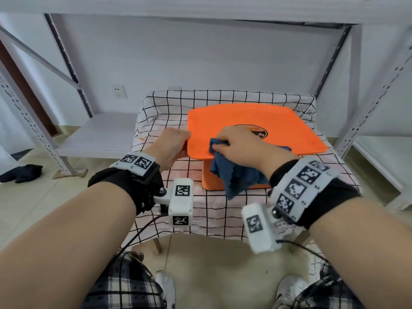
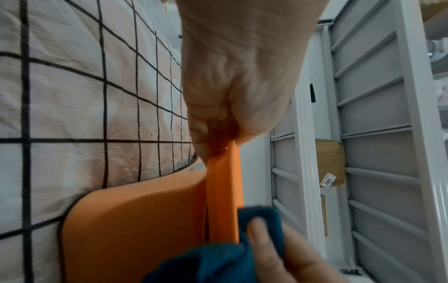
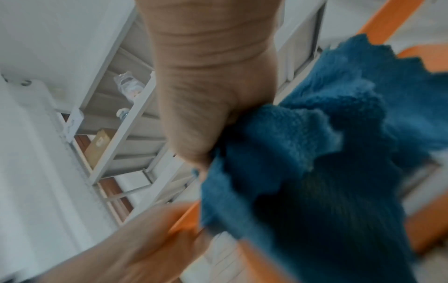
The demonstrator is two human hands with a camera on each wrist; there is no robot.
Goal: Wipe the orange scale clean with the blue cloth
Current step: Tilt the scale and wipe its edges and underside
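Note:
The orange scale stands on a small table draped in a checked cloth; its flat platter sits on a narrower orange base. My left hand grips the platter's left edge, thumb on top; the left wrist view shows the left hand pinching the orange edge. My right hand holds the bunched blue cloth against the platter's near-left part, and the cloth's loose end hangs over the front edge. In the right wrist view the right hand clasps the blue cloth.
Grey metal shelving rises on both sides and overhead. A dark garment lies on the floor at left. A wall socket sits behind the table. My knees and shoes are below the table's front edge.

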